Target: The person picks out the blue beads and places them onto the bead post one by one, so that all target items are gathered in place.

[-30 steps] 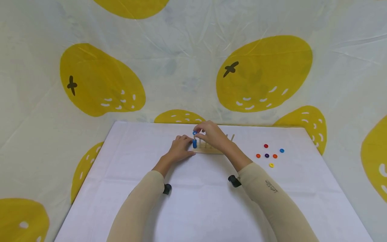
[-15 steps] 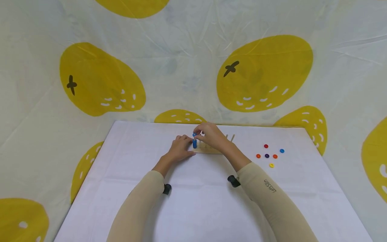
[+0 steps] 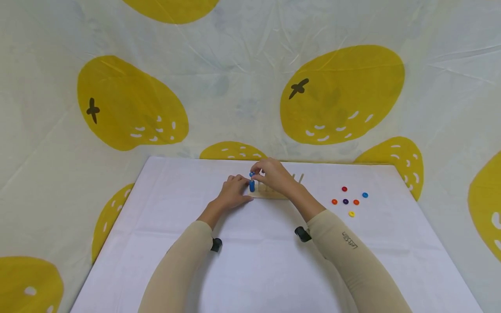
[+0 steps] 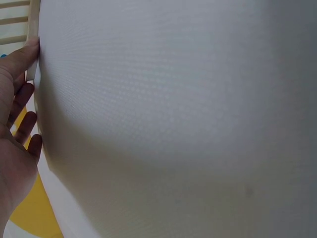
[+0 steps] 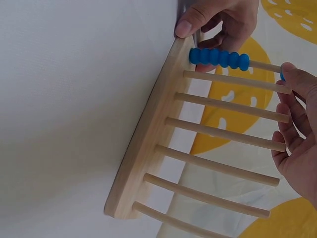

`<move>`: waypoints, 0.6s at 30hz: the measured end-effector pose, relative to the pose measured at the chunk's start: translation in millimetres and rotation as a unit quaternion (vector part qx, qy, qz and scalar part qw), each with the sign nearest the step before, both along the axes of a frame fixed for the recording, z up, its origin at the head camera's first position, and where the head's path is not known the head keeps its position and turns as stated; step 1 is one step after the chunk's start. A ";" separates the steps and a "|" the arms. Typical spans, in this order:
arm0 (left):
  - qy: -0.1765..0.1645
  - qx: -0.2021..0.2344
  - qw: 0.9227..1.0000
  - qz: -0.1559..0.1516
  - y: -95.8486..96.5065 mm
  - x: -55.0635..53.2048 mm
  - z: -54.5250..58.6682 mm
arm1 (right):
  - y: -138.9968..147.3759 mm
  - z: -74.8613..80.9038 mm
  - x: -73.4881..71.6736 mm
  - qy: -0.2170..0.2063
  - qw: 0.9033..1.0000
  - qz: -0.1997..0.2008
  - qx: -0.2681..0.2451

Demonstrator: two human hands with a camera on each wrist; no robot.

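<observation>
A wooden peg rack (image 5: 130, 163) with a row of upright pegs stands near the far side of the table. My left hand (image 3: 233, 192) holds its left end, thumb on the front edge and fingers behind. Several blue rings (image 5: 219, 58) are stacked at the foot of the leftmost peg. At that peg's top, my right hand (image 3: 272, 174) pinches another blue ring (image 5: 283, 76), mostly covered by the thumb in the right wrist view. The other pegs (image 5: 218, 170) carry no rings. Only the rack's end and the left fingers show in the left wrist view.
To the right on the white-covered table (image 3: 250, 269) lie several loose rings: a red ring (image 3: 344, 189), a blue ring (image 3: 365, 195), a purple ring (image 3: 345, 201), a yellow ring (image 3: 352, 214) and two orange ones. A patterned curtain (image 3: 235, 87) hangs behind.
The right hand has lowered the blue ring slightly onto the leftmost peg's top, mostly in the first half second. The left hand and the rack have stayed put.
</observation>
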State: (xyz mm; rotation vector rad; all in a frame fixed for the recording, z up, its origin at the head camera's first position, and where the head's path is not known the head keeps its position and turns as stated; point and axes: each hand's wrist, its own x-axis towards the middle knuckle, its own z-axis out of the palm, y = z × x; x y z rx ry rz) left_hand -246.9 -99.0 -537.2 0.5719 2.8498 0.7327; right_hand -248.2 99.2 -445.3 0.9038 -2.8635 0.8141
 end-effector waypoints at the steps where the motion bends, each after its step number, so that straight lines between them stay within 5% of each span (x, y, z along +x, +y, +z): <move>1: 0.001 -0.001 1.000 0.000 0.1 0.0 -0.4 | 0.0 -0.1 0.2 0.000 1.000 -0.001 0.001; 18: 0.017 -0.018 1.000 -0.006 1.3 1.0 -0.4 | 7.7 1.6 1.3 -0.007 1.000 -0.011 -0.003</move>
